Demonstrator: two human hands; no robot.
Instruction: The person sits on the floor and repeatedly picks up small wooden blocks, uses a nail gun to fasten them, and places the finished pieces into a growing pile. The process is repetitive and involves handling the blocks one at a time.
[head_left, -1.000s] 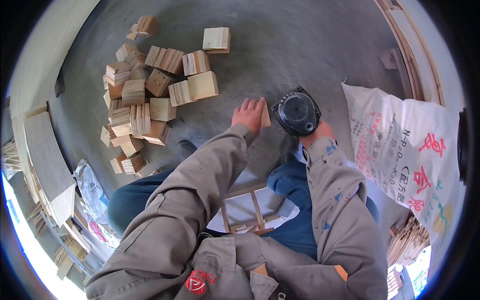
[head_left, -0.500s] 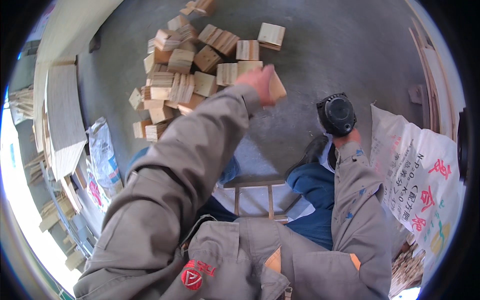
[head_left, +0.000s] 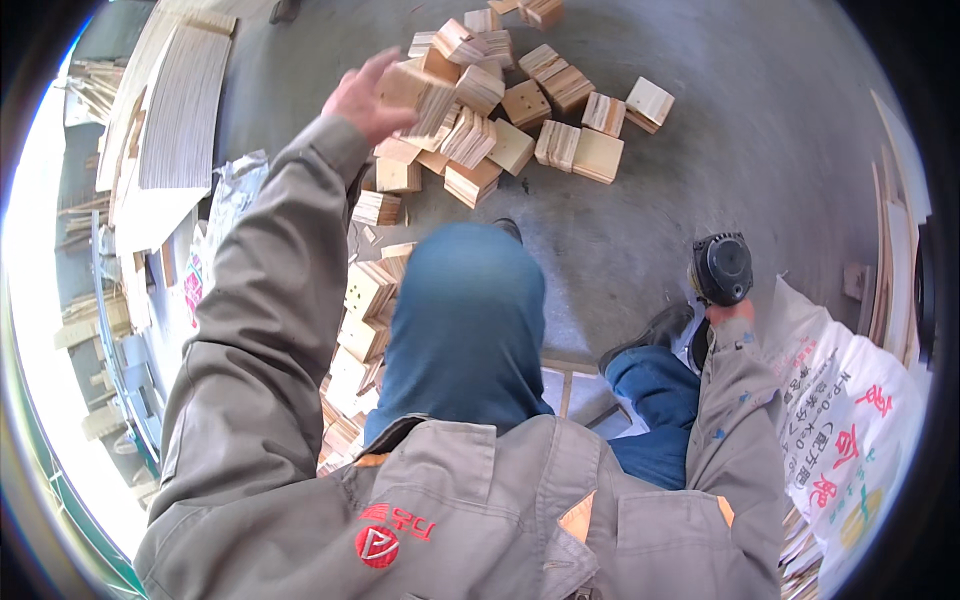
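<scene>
My left hand point(head_left: 365, 103) is raised at the left edge of a pile of wooden blocks, its fingers and thumb spread. Right at its fingers is a blurred layered wooden block point(head_left: 432, 106), seemingly above the pile; whether they still touch cannot be made out. Beyond and to the right lie more blocks, among them a pale square one point(head_left: 598, 156) and a dark-faced one with small dots point(head_left: 525, 104). My right hand point(head_left: 731, 313), low by my right leg, is closed round the handle of a black round-capped nail gun point(head_left: 723, 269).
More stacked blocks point(head_left: 368, 290) stand beside my left knee point(head_left: 465, 310). Plywood sheets point(head_left: 182, 110) lean at the left near a white bag point(head_left: 240, 185). To my right stands a large white printed sack point(head_left: 815, 380), with boards point(head_left: 893, 250) behind it.
My left hand has swung left from the pile's right side, and the block with it. The right hand keeps the nail gun. My left knee now shows in the middle as the view shifts.
</scene>
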